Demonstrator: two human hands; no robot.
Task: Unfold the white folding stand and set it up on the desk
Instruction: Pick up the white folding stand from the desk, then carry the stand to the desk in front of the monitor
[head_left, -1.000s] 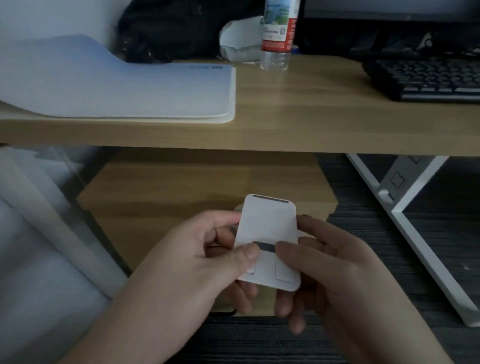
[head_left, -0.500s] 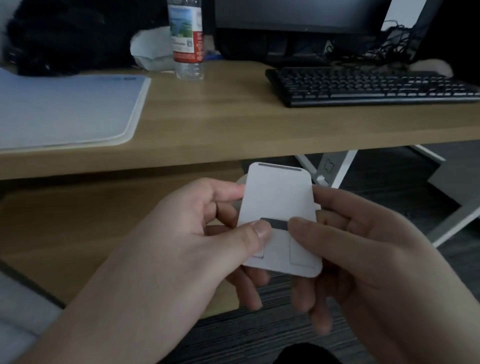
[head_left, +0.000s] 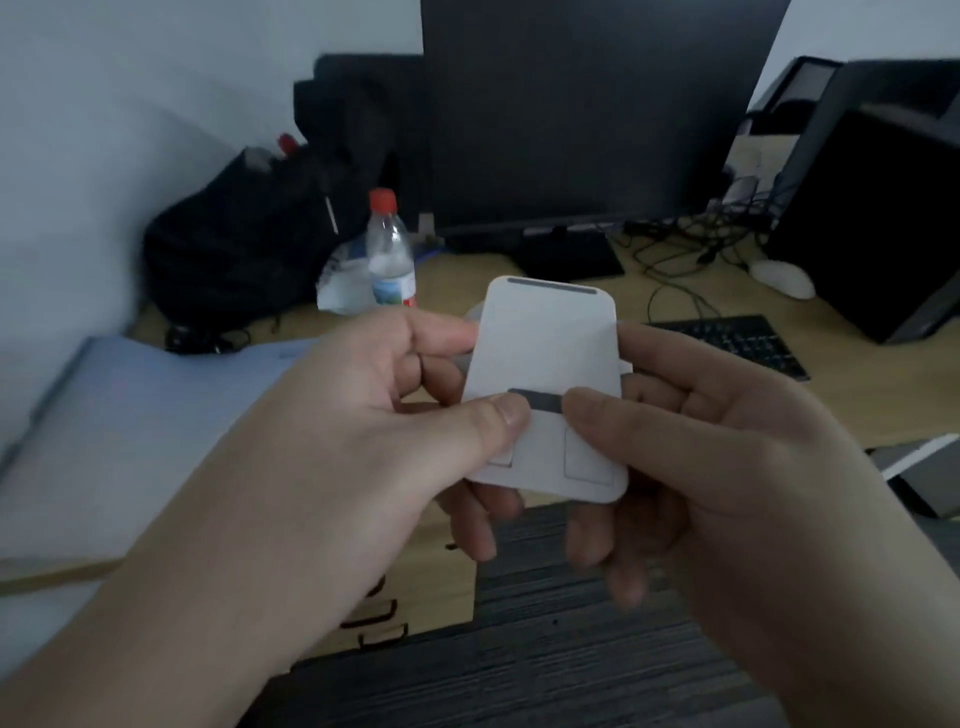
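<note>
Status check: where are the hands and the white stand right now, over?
Left hand and right hand both gripping white stand. Stand folded flat, held above desk. Nothing blocking it.

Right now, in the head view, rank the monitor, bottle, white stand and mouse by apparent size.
1. Monitor
2. White stand, though it is held close to the camera, so it looks bigger than it is
3. Bottle
4. Mouse

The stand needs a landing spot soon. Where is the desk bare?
Bare wood lies right of the black keyboard, toward the dark tower. Crowded: clear plastic bottle, black backpack, tangled cables.
</note>
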